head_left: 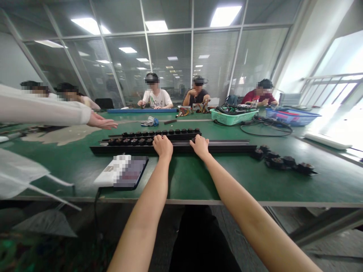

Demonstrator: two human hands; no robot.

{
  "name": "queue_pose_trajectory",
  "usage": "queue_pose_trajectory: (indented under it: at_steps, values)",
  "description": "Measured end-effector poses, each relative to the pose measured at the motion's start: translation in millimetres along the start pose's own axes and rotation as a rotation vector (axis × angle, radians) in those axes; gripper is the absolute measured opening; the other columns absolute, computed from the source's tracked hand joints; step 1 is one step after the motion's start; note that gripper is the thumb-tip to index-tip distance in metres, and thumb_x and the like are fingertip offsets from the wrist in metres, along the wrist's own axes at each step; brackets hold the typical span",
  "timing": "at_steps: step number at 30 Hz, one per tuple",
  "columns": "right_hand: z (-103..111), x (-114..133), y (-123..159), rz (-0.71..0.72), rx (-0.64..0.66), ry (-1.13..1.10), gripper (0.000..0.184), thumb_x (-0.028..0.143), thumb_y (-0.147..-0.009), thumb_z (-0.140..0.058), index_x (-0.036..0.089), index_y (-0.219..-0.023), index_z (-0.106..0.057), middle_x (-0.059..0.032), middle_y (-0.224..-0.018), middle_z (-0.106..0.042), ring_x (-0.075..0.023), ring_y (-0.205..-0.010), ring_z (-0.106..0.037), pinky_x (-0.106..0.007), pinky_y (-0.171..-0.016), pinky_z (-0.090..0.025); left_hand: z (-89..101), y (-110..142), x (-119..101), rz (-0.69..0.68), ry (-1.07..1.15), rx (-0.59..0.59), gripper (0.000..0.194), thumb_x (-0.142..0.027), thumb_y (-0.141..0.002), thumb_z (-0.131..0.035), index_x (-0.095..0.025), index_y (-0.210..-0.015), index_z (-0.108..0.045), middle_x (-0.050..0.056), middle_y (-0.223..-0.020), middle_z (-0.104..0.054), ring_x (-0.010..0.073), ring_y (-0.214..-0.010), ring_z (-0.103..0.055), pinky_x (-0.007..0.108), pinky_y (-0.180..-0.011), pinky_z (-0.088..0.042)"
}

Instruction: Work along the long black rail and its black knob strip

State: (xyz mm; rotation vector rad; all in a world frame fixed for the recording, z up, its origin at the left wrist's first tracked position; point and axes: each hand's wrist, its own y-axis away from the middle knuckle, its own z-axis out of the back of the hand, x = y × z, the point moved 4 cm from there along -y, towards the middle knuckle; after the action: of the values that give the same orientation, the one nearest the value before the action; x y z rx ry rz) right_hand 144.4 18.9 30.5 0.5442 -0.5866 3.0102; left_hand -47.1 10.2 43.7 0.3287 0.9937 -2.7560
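A long green-topped work surface (195, 181) with a pale front edge filled the middle of the frame, inside a room bounded by a glass partition (170, 64) at the top and overexposed windows (337, 90) at the right. Three seated co-workers (197, 92) sat along the far side, their hands partly hidden by the clutter. At the left, a long white sleeve (42, 109) reached in from the frame edge and ended in another person's open hand (102, 122), held palm down over the surface. Below it, a translucent white sheet (17, 173) was cut off by the edge, and its nature was hard to make out.

At the far right of the surface stood a blue plastic crate (292, 116), with a green plastic basket (234, 117) of tangled cables to its left. A loop of black cable (266, 128) lay in front of them.

Across the centre lay a long black metal rail (221, 147), its left end just beside a flat dark tablet (130, 172) whose screen was pixelated. Behind it, a second black rail (161, 133) carried a row of small round black parts. More of these parts (283, 161) lay in a loose cluster at the lower right.

Both hands (181, 147) lay palm down on the nearer rail, fingers curled over it, apart from each other; whether they were gripping or merely resting could not be told.
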Motion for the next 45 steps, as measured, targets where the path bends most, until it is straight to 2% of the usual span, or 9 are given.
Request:
queue_pose_trajectory:
  at_steps: [11, 24, 30, 36, 45]
  values:
    - [4, -9, -2, -0.043, -0.050, 0.024, 0.030, 0.034, -0.105, -0.050, 0.012, -0.120, -0.063, -0.0227, -0.127, -0.071, -0.0341, -0.123, -0.064, -0.044, -0.106, -0.039, -1.9, 1, -3, -0.011, -0.006, -0.021, 0.042, -0.012, -0.101, -0.035, -0.008, -0.116, -0.074, 0.024, -0.126, -0.066, 0.0371, -0.127, -0.053, 0.049, -0.106, -0.045]
    - [12, -13, 0, -0.048, -0.034, 0.018, 0.029, 0.034, -0.104, -0.049, 0.013, -0.118, -0.062, -0.0226, -0.127, -0.071, -0.0338, -0.123, -0.064, -0.043, -0.106, -0.038, -0.2, 1, -4, -0.003, 0.006, -0.009, 0.042, -0.014, -0.100, -0.035, -0.008, -0.117, -0.073, 0.024, -0.126, -0.065, 0.0379, -0.129, -0.052, 0.049, -0.108, -0.044]
    - [13, -18, -1, -0.003, 0.002, 0.036, 0.033, 0.041, -0.106, -0.049, 0.014, -0.121, -0.061, -0.0220, -0.126, -0.072, -0.0322, -0.121, -0.065, -0.043, -0.106, -0.037, -1.1, 2, -5, -0.006, 0.007, -0.017, 0.042, -0.015, -0.100, -0.035, -0.010, -0.118, -0.074, 0.024, -0.126, -0.065, 0.0375, -0.130, -0.052, 0.049, -0.108, -0.044]
    - [15, -20, 2, -0.030, -0.021, 0.045, 0.045, 0.051, -0.104, -0.054, 0.011, -0.124, -0.058, -0.0253, -0.122, -0.073, -0.0342, -0.119, -0.066, -0.045, -0.105, -0.037, 1.4, 3, -6, -0.006, 0.010, -0.012, 0.042, -0.016, -0.100, -0.036, -0.010, -0.118, -0.074, 0.024, -0.128, -0.066, 0.0379, -0.131, -0.052, 0.050, -0.108, -0.044]
    - [16, -22, -1, -0.032, -0.030, 0.022, 0.035, 0.041, -0.103, -0.053, 0.012, -0.117, -0.066, -0.0214, -0.123, -0.072, -0.0325, -0.119, -0.065, -0.045, -0.106, -0.037, 2.5, 3, -7, -0.011, 0.001, 0.003, 0.042, -0.016, -0.100, -0.036, -0.010, -0.118, -0.073, 0.024, -0.127, -0.066, 0.0382, -0.131, -0.052, 0.050, -0.108, -0.044]
